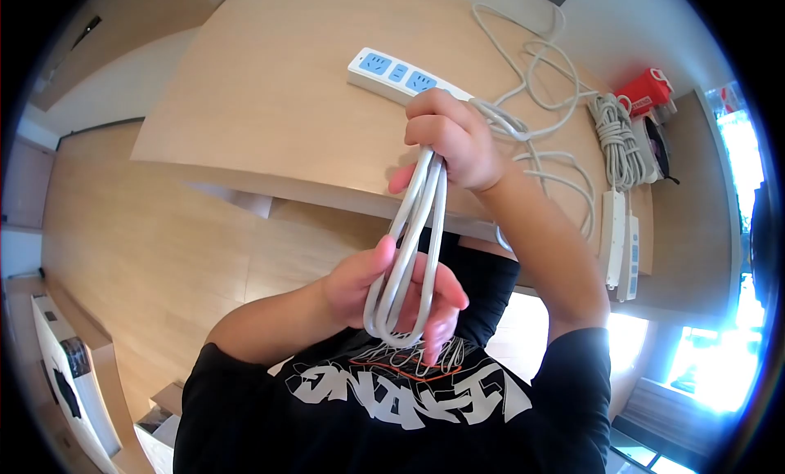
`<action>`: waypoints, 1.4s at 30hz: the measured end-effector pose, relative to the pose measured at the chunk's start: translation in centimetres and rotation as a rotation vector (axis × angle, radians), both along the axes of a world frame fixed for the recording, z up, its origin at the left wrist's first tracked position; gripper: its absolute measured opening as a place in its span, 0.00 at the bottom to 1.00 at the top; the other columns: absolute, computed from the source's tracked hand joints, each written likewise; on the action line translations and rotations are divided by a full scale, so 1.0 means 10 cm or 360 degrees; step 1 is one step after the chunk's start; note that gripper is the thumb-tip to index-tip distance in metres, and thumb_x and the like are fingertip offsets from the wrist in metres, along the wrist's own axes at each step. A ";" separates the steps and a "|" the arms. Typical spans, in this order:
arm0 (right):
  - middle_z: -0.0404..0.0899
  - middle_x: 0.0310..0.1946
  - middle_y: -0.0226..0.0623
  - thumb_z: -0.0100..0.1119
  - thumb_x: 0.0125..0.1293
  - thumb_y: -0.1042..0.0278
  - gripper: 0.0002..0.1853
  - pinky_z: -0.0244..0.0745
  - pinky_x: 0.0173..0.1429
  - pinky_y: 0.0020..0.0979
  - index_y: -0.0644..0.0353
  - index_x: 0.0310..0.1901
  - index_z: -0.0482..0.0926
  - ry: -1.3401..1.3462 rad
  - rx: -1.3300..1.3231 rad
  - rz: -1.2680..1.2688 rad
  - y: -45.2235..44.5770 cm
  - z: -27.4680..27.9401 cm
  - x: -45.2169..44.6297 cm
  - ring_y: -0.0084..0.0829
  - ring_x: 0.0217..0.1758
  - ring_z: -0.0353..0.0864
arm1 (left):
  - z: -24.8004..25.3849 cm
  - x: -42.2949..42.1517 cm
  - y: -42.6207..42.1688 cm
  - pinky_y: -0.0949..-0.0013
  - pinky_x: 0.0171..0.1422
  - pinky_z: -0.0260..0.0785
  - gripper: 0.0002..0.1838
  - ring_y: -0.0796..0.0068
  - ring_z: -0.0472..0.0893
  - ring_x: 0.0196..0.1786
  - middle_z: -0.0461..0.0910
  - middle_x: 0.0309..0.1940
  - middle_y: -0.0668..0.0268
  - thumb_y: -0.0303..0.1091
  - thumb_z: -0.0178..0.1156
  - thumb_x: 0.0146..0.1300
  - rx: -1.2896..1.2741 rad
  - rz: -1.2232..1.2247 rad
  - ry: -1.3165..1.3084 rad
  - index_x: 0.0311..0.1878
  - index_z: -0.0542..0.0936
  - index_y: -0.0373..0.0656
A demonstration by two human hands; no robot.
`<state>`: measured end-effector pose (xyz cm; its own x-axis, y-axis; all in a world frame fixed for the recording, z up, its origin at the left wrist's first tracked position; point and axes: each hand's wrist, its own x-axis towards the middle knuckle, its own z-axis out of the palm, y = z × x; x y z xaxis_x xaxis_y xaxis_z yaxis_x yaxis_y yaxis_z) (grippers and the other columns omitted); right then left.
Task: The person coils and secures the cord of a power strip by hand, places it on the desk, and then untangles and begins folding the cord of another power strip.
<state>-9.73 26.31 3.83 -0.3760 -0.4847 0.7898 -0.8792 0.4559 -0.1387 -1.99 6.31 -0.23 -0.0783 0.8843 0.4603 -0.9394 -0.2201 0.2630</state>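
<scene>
A bundle of long white cable loops (399, 288) hangs down from my right hand (454, 139), whose fingers are closed around its upper end. Around the lower part of the loops is my left hand (360, 288), with thumb and fingers spread on either side; whether it touches the cable is hard to tell. Just beyond my right hand, a white power strip with blue sockets (398, 72) lies on the wooden table (270, 90), its right end partly hidden by that hand. Loose cable (564, 73) winds across the table to the right.
At the table's right side are a tied coil of cable (619, 143), a red box (643, 91), a dark round object (656, 147) and two more white strips (613, 237), (630, 257) side by side. The table's front edge runs behind the held loops.
</scene>
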 end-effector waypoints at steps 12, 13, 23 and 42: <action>0.75 0.39 0.36 0.82 0.47 0.62 0.25 0.71 0.25 0.30 0.51 0.41 0.73 0.0159 0.0159 -0.0065 0.10 -0.17 -0.12 0.30 0.24 0.73 | 0.00 -0.08 0.01 0.60 0.25 0.79 0.08 0.56 0.85 0.28 0.80 0.40 0.45 0.20 0.56 0.63 -0.0477 -0.0066 -0.0189 0.43 0.70 0.41; 0.75 0.40 0.36 0.82 0.46 0.63 0.24 0.71 0.25 0.30 0.51 0.41 0.74 0.0149 0.0149 -0.0083 0.07 -0.17 -0.12 0.30 0.24 0.74 | 0.02 -0.11 0.00 0.60 0.24 0.78 0.09 0.56 0.85 0.27 0.80 0.41 0.44 0.19 0.55 0.63 -0.0529 -0.0083 -0.0186 0.44 0.70 0.41; 0.75 0.26 0.31 0.78 0.46 0.67 0.16 0.68 0.20 0.29 0.52 0.34 0.79 0.0279 0.0198 -0.0020 0.18 -0.19 -0.16 0.31 0.19 0.73 | 0.00 -0.20 -0.07 0.75 0.11 0.62 0.15 0.75 0.74 0.12 0.81 0.29 0.49 0.27 0.52 0.74 -0.0661 -0.0066 -0.0231 0.59 0.66 0.35; 0.69 0.17 0.30 0.69 0.54 0.65 0.11 0.71 0.21 0.34 0.55 0.22 0.75 0.0123 0.0728 -0.0399 0.14 -0.18 0.02 0.33 0.20 0.76 | -0.14 -0.33 -0.25 0.73 0.25 0.66 0.20 0.83 0.71 0.20 0.69 0.16 0.75 0.41 0.72 0.60 -0.2204 0.0945 0.2021 0.23 0.71 0.44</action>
